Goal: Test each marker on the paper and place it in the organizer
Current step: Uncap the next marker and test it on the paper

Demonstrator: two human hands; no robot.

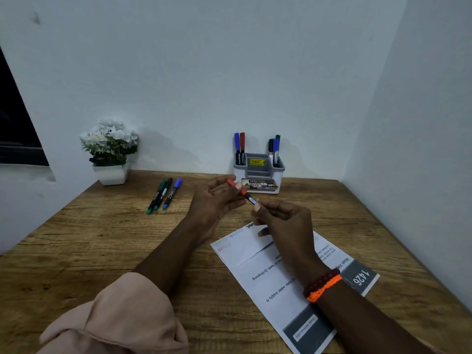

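Red marker (242, 192) spans both hands above the table: left hand (217, 200) pinches its cap end, right hand (281, 221) grips its barrel.

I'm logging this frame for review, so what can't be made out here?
Head view only:
- Red marker: cap seating, hidden under left hand grip; tail inside right hand.
- Organizer labels: too small.
- Paper: print partly covered by the right arm.

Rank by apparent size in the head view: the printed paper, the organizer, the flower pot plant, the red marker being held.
1. Printed paper, nearest the camera, which inflates it.
2. Flower pot plant.
3. Organizer, close to the plant; the ranking between them is unsure.
4. Red marker, partly hidden by both hands.
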